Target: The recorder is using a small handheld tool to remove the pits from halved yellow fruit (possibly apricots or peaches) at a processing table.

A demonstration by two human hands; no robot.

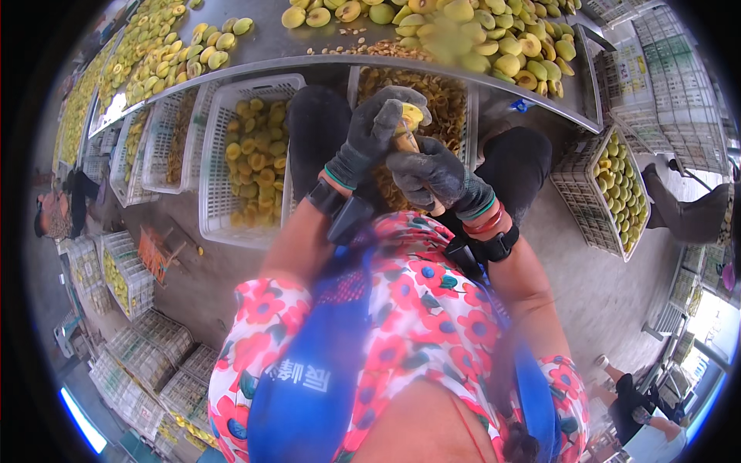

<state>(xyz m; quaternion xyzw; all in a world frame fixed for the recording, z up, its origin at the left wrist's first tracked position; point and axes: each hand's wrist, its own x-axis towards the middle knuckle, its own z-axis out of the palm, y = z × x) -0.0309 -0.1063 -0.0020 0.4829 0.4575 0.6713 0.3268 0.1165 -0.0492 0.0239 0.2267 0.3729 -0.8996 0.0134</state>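
My left hand [377,126], in a dark work glove, grips a yellow-green stone fruit [412,114] above my lap. In my right hand [439,173], gloved alike, is a small tool with a pale wooden handle [407,143]. Its thin metal end meets the fruit; the exact shape of the tip is hidden. Below both hands, between my knees, stands a plastic crate [470,116] filled with brownish fruit scraps [446,87]. To its left a white crate [217,133] contains halved, pitted fruits [257,156].
A metal table [260,58] runs across the front, bearing heaps of fruit [509,40] and loose pits [382,49]. A full fruit crate [584,191] stands on the floor at right. Stacked crates [139,359] fill the lower left. Other people [637,405] are nearby.
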